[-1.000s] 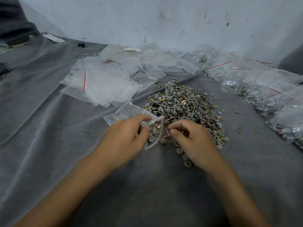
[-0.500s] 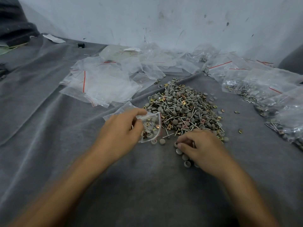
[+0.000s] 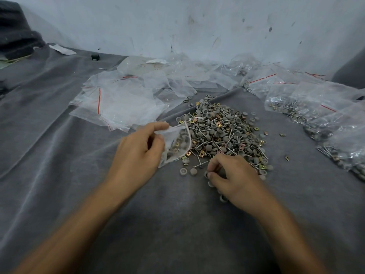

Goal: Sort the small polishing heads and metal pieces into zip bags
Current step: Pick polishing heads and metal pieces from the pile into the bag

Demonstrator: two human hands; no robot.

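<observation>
A heap of grey polishing heads, thin metal pins and small brass clips (image 3: 221,131) lies on the grey cloth (image 3: 59,175). My left hand (image 3: 138,153) pinches a small clear zip bag (image 3: 175,143) by its mouth; the bag holds a few heads and clips and hangs at the heap's left edge. My right hand (image 3: 231,177) rests at the heap's near edge, thumb and fingers curled and pinching small grey heads off the cloth. Loose grey heads (image 3: 188,171) lie between the two hands.
Empty zip bags with red strips (image 3: 120,103) are spread at the back left. Filled bags (image 3: 316,115) lie along the right side. A white wall (image 3: 197,26) stands behind. Stray clips (image 3: 282,134) sit right of the heap. A small dark block (image 3: 94,56) lies at the far edge.
My right hand drew back from the bag's mouth toward me, down to the loose heads at the heap's near edge. My left hand lifted the bag slightly up and to the left.
</observation>
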